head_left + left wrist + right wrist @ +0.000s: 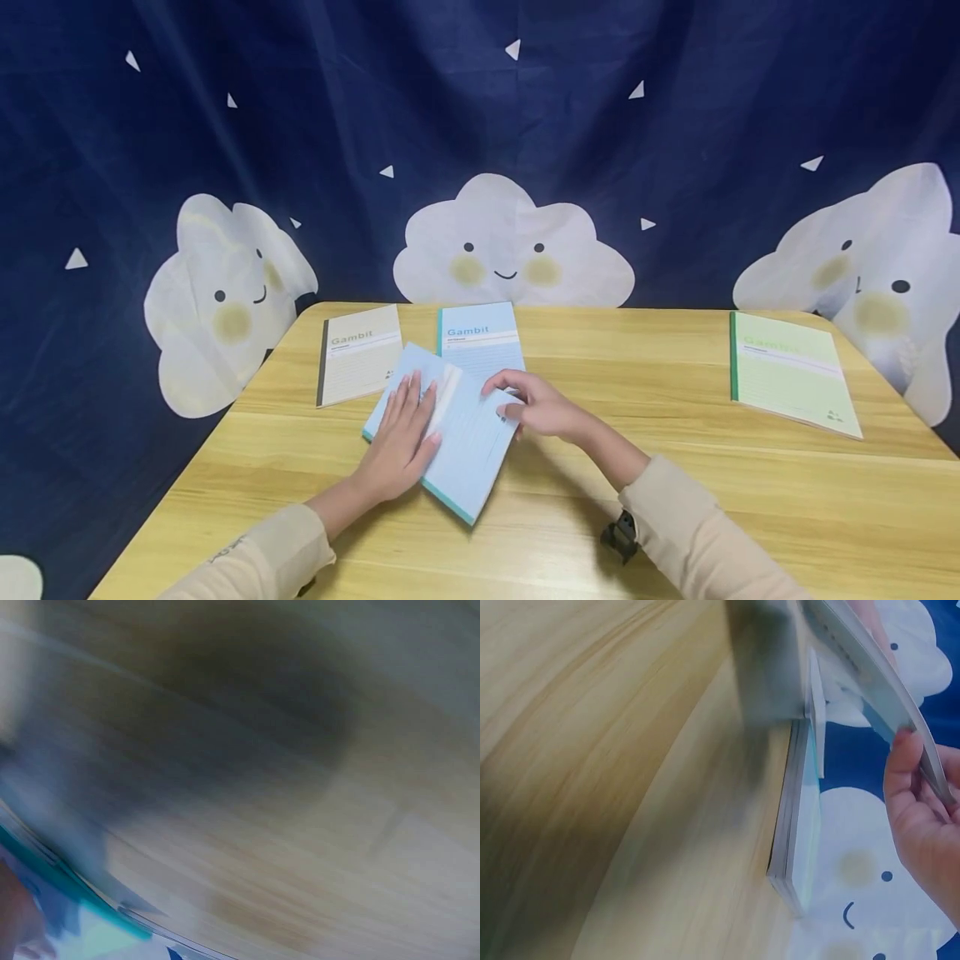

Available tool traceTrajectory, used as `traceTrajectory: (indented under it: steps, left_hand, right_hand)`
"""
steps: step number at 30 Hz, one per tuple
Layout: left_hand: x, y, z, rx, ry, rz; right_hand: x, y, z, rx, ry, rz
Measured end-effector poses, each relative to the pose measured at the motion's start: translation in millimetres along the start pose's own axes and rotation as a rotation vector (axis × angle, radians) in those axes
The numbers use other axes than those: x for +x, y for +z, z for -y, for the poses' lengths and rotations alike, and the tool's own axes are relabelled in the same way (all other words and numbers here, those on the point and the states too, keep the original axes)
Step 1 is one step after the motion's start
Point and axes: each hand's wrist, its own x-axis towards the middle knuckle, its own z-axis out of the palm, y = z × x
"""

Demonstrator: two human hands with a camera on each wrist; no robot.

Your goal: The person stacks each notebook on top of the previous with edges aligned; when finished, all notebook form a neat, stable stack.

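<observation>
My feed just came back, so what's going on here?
A person's left hand rests on a blue notebook while the right hand pinches its edge, lifted off the table. A second blue notebook lies just beyond, a grey notebook to the left and a green notebook off to the right.

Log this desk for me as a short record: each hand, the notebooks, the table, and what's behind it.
Left hand: fingers spread across the front blue notebook
Right hand: gripping that notebook's edge
Rear blue notebook: on the table, partly hidden by the front one
Grey notebook: left of the rear blue one
Green notebook: far right
Table: wood-grained
Backdrop: dark blue, smiling white clouds
</observation>
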Motion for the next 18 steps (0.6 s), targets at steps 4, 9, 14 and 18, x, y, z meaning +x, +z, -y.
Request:
traceTrajectory:
  steps: [4,9,14,18]
  left_hand:
    - [2.8,1.3,-7.0,-0.071,-0.12,-0.009]
    - [6.8,5.5,-18.2,-0.17,-0.227,-0.036]
    - [11.2,10.4,-29.8,-0.294,-0.334,-0.011]
    - [16.3,12.7,-37.4,-0.472,-0.383,-0.01]
  right_hand:
    - [-2.0,-3.3,0.1,0.038,0.022,-0.107]
    - [-1.6,-6.8,-1.8,0.085,0.026,-0.238]
    - [-0.3,-6.4,-1.7,0.148,0.051,-0.379]
    - [0.1,-5.6,-2.5,0.204,0.064,-0.461]
